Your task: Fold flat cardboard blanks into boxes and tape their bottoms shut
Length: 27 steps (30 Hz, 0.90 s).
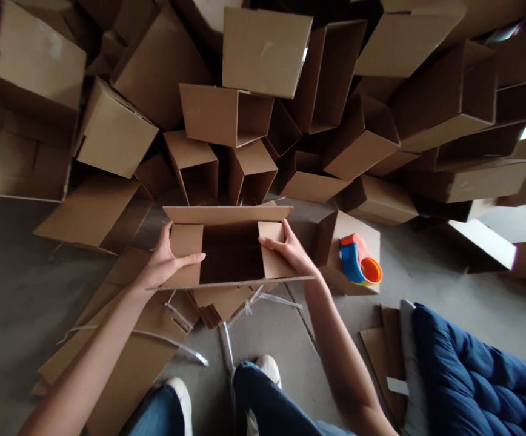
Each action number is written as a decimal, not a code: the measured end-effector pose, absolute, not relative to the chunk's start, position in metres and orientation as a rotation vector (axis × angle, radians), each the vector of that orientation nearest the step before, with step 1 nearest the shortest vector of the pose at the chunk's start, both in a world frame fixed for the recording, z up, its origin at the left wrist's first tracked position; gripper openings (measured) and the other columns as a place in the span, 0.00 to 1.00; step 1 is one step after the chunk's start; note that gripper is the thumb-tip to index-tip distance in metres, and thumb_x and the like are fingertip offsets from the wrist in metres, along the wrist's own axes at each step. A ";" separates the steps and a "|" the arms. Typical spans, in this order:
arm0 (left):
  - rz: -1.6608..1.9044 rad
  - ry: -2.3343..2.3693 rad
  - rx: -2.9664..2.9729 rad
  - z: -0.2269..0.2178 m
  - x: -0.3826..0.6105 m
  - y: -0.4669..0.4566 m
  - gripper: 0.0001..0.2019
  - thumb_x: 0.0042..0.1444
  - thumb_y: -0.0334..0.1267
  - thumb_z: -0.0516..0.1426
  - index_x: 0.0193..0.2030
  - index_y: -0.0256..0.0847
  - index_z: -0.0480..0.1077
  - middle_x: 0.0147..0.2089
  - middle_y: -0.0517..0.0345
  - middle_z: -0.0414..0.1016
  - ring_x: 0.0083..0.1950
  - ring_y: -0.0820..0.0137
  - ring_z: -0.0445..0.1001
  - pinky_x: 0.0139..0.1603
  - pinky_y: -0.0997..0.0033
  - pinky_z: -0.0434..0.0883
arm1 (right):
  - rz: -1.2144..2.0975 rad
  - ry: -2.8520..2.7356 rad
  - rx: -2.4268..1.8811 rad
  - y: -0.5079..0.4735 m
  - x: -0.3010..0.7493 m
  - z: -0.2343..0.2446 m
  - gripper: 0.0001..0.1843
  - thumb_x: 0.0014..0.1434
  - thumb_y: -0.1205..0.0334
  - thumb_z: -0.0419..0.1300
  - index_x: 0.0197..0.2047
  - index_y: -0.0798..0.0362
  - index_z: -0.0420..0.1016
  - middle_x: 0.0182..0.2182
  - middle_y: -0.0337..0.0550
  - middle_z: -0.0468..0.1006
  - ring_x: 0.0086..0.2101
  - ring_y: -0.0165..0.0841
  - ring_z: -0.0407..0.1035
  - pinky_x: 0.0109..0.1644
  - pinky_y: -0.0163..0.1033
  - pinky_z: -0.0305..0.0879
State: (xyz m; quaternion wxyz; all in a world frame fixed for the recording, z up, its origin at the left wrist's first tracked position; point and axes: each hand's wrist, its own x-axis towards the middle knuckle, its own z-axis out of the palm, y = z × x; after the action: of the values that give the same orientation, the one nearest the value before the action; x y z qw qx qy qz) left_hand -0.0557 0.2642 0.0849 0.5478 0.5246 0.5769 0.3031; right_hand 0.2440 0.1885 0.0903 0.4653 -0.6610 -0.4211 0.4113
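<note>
In front of me I hold up a cardboard box (229,214), its opening facing me. Both short end flaps are folded inward, while the two long flaps stand out along the far and near sides. My left hand (165,260) grips the left end, the thumb lying on the left end flap. At the other end, my right hand (290,247) is closed around the box, with its thumb over the right end flap. The inside is dark. To the right, a red and blue tape dispenser (351,258) with an orange ring rests on another cardboard box (368,233).
A big heap of open cardboard boxes (267,51) fills the far side. Flat cardboard sheets (131,369) and loose white strapping (172,344) lie below my hands. At the lower right is a dark blue cushion (476,369). Grey concrete floor (13,260) shows at left.
</note>
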 end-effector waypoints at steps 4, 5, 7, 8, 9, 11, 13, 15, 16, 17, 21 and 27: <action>0.698 1.329 1.200 0.088 -0.054 0.263 0.60 0.36 0.45 0.77 0.74 0.46 0.51 0.63 0.41 0.73 0.63 0.46 0.75 0.69 0.42 0.67 | 1.135 -0.888 -1.609 0.193 0.236 0.089 0.42 0.45 0.49 0.76 0.61 0.45 0.70 0.52 0.47 0.83 0.49 0.46 0.79 0.50 0.48 0.80; 0.687 1.337 1.202 0.088 -0.054 0.263 0.60 0.37 0.44 0.77 0.74 0.46 0.51 0.63 0.42 0.73 0.63 0.47 0.75 0.69 0.43 0.67 | 1.135 -0.881 -1.601 0.194 0.236 0.088 0.40 0.45 0.49 0.77 0.60 0.45 0.70 0.51 0.46 0.83 0.49 0.46 0.79 0.51 0.49 0.79; 0.665 1.359 1.211 0.086 -0.055 0.263 0.58 0.40 0.43 0.76 0.75 0.47 0.50 0.64 0.43 0.73 0.63 0.49 0.76 0.70 0.44 0.68 | 1.113 -0.883 -1.617 0.195 0.239 0.083 0.40 0.42 0.50 0.78 0.57 0.45 0.70 0.48 0.44 0.83 0.50 0.46 0.78 0.54 0.50 0.78; 0.661 1.365 1.224 0.085 -0.055 0.263 0.57 0.42 0.42 0.75 0.75 0.47 0.49 0.65 0.44 0.72 0.64 0.49 0.75 0.70 0.44 0.68 | 1.095 -0.891 -1.627 0.195 0.240 0.080 0.41 0.41 0.51 0.78 0.57 0.46 0.70 0.48 0.44 0.83 0.50 0.47 0.77 0.55 0.52 0.77; 0.664 1.372 1.247 0.083 -0.055 0.263 0.56 0.42 0.42 0.74 0.75 0.47 0.49 0.66 0.43 0.71 0.65 0.49 0.74 0.70 0.44 0.67 | 1.076 -0.904 -1.629 0.196 0.242 0.077 0.42 0.40 0.52 0.78 0.57 0.46 0.70 0.48 0.44 0.82 0.50 0.48 0.77 0.56 0.53 0.76; 0.681 1.396 1.327 0.080 -0.055 0.263 0.55 0.42 0.41 0.74 0.74 0.45 0.51 0.69 0.41 0.68 0.69 0.48 0.71 0.73 0.45 0.65 | 1.041 -0.933 -1.605 0.198 0.244 0.072 0.42 0.39 0.55 0.77 0.57 0.47 0.70 0.51 0.46 0.81 0.53 0.50 0.75 0.60 0.56 0.73; 0.685 1.439 1.419 0.077 -0.055 0.264 0.54 0.41 0.40 0.74 0.73 0.45 0.52 0.73 0.39 0.63 0.73 0.47 0.66 0.76 0.45 0.60 | 1.004 -0.949 -1.576 0.199 0.245 0.067 0.42 0.39 0.58 0.75 0.58 0.47 0.70 0.55 0.48 0.80 0.58 0.52 0.72 0.65 0.59 0.69; 0.680 1.466 1.485 0.075 -0.056 0.264 0.53 0.41 0.41 0.73 0.72 0.45 0.53 0.75 0.39 0.59 0.76 0.46 0.61 0.78 0.45 0.56 | 0.982 -0.948 -1.555 0.200 0.246 0.063 0.42 0.39 0.61 0.74 0.59 0.46 0.71 0.58 0.48 0.78 0.61 0.53 0.69 0.68 0.61 0.66; 0.682 1.468 1.504 0.074 -0.056 0.264 0.53 0.41 0.41 0.73 0.72 0.46 0.53 0.76 0.39 0.58 0.77 0.45 0.60 0.78 0.45 0.55 | 0.978 -0.945 -1.547 0.200 0.246 0.062 0.42 0.39 0.61 0.74 0.59 0.45 0.71 0.59 0.47 0.78 0.62 0.54 0.68 0.68 0.62 0.66; 0.686 1.466 1.519 0.073 -0.056 0.264 0.53 0.41 0.41 0.73 0.72 0.46 0.53 0.77 0.39 0.58 0.78 0.46 0.58 0.79 0.45 0.54 | 0.976 -0.942 -1.539 0.200 0.246 0.061 0.42 0.39 0.61 0.74 0.59 0.45 0.71 0.59 0.47 0.78 0.63 0.54 0.68 0.68 0.63 0.66; 0.699 1.418 1.500 0.074 -0.058 0.265 0.52 0.41 0.44 0.74 0.71 0.46 0.53 0.75 0.40 0.61 0.76 0.45 0.61 0.77 0.43 0.57 | 0.985 -0.941 -1.545 0.199 0.245 0.063 0.42 0.39 0.56 0.77 0.58 0.46 0.72 0.55 0.48 0.80 0.58 0.53 0.72 0.64 0.61 0.70; 0.628 1.293 1.232 0.092 -0.061 0.262 0.45 0.48 0.50 0.71 0.70 0.49 0.57 0.63 0.47 0.76 0.64 0.47 0.76 0.65 0.45 0.73 | 1.037 -0.866 -1.564 0.194 0.239 0.071 0.33 0.48 0.43 0.75 0.53 0.45 0.72 0.50 0.45 0.83 0.50 0.47 0.78 0.58 0.54 0.76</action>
State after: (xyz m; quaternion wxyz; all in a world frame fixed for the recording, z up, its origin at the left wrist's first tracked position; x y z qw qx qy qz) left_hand -0.0612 0.2622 0.0920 0.5846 0.5281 0.5540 0.2692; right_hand 0.2390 0.1935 0.0712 0.5120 -0.6502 -0.3598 0.4309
